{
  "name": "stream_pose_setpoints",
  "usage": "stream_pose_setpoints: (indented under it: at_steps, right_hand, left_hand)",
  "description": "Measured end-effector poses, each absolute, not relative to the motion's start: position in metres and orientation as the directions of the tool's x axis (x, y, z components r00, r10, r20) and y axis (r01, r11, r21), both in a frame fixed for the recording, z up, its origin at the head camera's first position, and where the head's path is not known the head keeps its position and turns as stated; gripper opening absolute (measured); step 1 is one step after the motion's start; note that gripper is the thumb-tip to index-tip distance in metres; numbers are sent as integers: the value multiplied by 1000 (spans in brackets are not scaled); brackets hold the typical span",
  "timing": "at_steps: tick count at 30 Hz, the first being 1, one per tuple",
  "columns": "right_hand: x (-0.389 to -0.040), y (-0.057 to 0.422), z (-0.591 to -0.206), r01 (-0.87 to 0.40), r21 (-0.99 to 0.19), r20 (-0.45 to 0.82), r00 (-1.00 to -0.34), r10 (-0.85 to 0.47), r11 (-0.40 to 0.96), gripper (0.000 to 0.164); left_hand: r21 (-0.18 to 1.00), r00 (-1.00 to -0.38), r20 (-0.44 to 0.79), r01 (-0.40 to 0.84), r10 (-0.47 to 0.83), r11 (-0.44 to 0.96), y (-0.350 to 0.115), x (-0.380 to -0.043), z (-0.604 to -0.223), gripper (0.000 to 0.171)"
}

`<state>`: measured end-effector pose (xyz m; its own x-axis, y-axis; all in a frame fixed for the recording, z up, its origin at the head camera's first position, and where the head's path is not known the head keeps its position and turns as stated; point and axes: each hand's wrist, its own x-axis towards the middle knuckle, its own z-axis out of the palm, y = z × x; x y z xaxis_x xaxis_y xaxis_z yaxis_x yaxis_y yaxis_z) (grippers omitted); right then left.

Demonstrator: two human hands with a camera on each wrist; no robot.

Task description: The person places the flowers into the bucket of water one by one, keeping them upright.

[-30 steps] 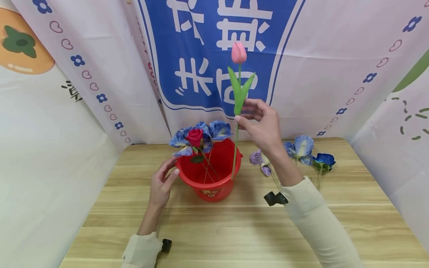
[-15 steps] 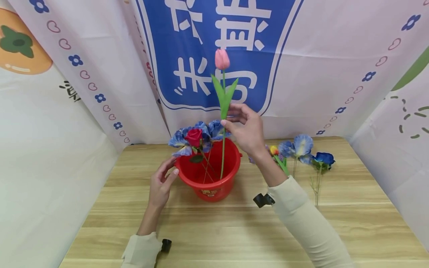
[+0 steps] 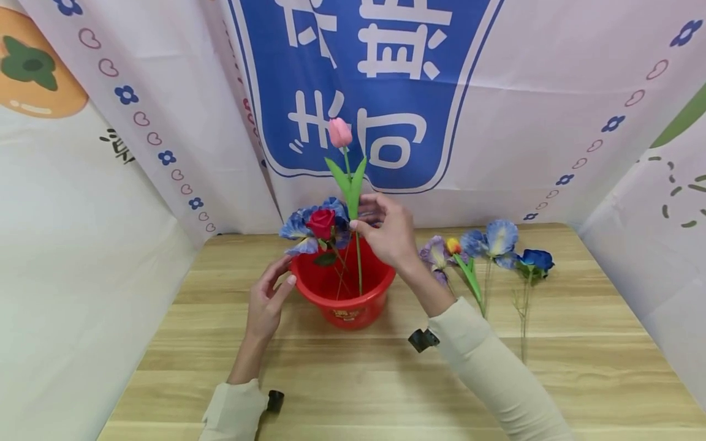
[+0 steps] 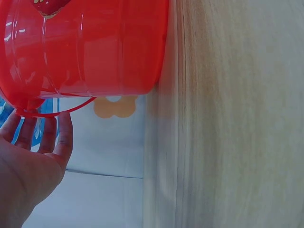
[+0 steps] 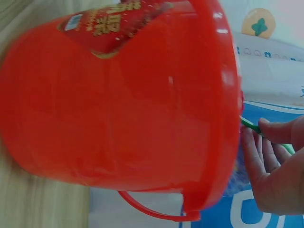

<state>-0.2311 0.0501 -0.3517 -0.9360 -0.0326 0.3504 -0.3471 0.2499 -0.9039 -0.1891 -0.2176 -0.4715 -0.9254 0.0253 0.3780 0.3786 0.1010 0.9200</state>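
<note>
Between thumb and fingers, my right hand (image 3: 388, 236) pinches the stem of a pink tulip (image 3: 340, 133) with green leaves. The tulip stands nearly upright over the red bucket (image 3: 331, 302), its lower stem inside the rim. In the right wrist view the green stem (image 5: 250, 125) passes from the bucket's mouth to the fingers. My left hand (image 3: 266, 306) touches the bucket's left side at the rim, fingers relaxed, fingertips at the thin red handle (image 4: 78, 107) in the left wrist view. A red rose (image 3: 321, 223) and blue irises (image 3: 298, 225) lean at the bucket's back left.
Right of the bucket on the wooden table (image 3: 342, 380) lie a purple iris (image 3: 434, 252), a yellow-orange tulip (image 3: 453, 246), a blue iris (image 3: 501, 237) and a blue rose (image 3: 535, 260). A printed cloth backdrop (image 3: 529, 110) hangs behind the table.
My right hand has moved left and down with the pink tulip, bringing its stem from the bucket's right edge to inside the mouth. My left hand has stayed at the rim.
</note>
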Motion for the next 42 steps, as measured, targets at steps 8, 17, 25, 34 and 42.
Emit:
stream_pose_setpoints:
  at_steps: [8, 17, 25, 34, 42]
  right_hand:
    - [-233, 43, -360, -288, -912, 291, -956, -36, 291, 34]
    - [-233, 40, -367, -196, -907, 188, -980, -59, 372, 24]
    - [-230, 41, -369, -177, -880, 162, -984, -73, 440, 29]
    - [-224, 50, -366, -167, -900, 155, -986, -62, 402, 37]
    - [-216, 62, -366, -136, -939, 132, -991, -34, 317, 38]
  left_hand:
    - [919, -925, 381, 381, 19, 102, -216, -190, -470, 46]
    - [917, -921, 389, 390, 24, 87, -216, -191, -472, 46]
    - [910, -913, 409, 409, 9, 63, -215, -191, -472, 45]
    - [907, -909, 417, 416, 7, 58, -214, -191, -472, 44]
    - [907, -909, 416, 416, 12, 67, -215, -192, -474, 44]
